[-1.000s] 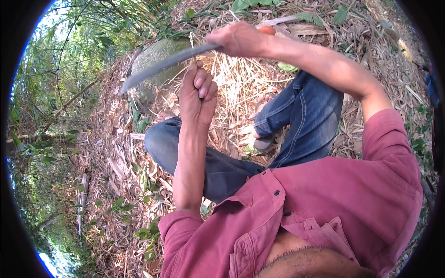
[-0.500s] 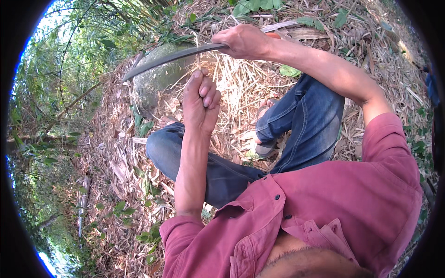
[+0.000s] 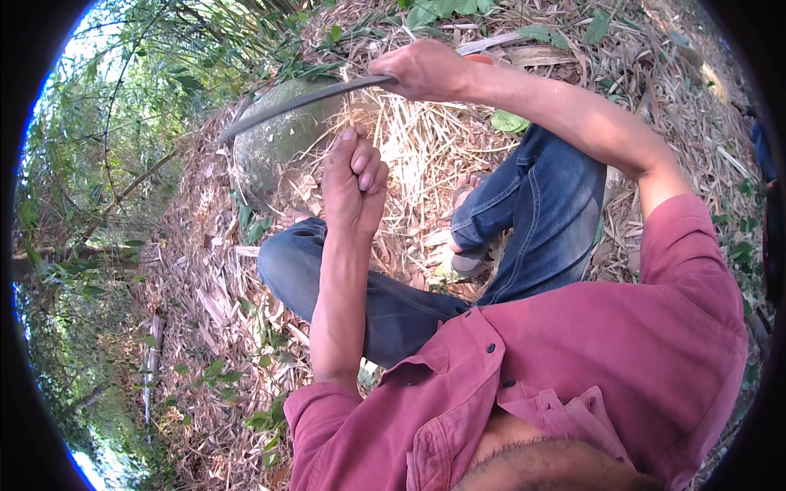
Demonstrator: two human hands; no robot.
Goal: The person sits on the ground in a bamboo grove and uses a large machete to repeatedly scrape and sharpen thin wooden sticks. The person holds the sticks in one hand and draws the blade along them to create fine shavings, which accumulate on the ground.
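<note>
My right hand (image 3: 426, 71) is closed round the handle end of a machete, high in the view. The machete's long dark blade (image 3: 299, 101) reaches out to the left, curving slightly down toward its tip. Below the blade, my left hand (image 3: 354, 178) is closed in a fist with the thumb up, pinching a thin pale stick (image 3: 350, 113). The stick rises from the fist and meets the blade near its handle end; its lower end is hidden in my fingers.
A rounded grey-green boulder (image 3: 274, 155) stands behind the blade. Pale shavings (image 3: 417, 135) cover the ground between my bent legs (image 3: 540, 204). Dry leaves (image 3: 209, 303) lie around, with green brush (image 3: 74, 180) at the left. Something orange (image 3: 479, 59) shows beside my right wrist.
My right hand and the machete have shifted slightly left, and the blade's edge looks a little turned. My left hand stays almost in place, still on the stick.
</note>
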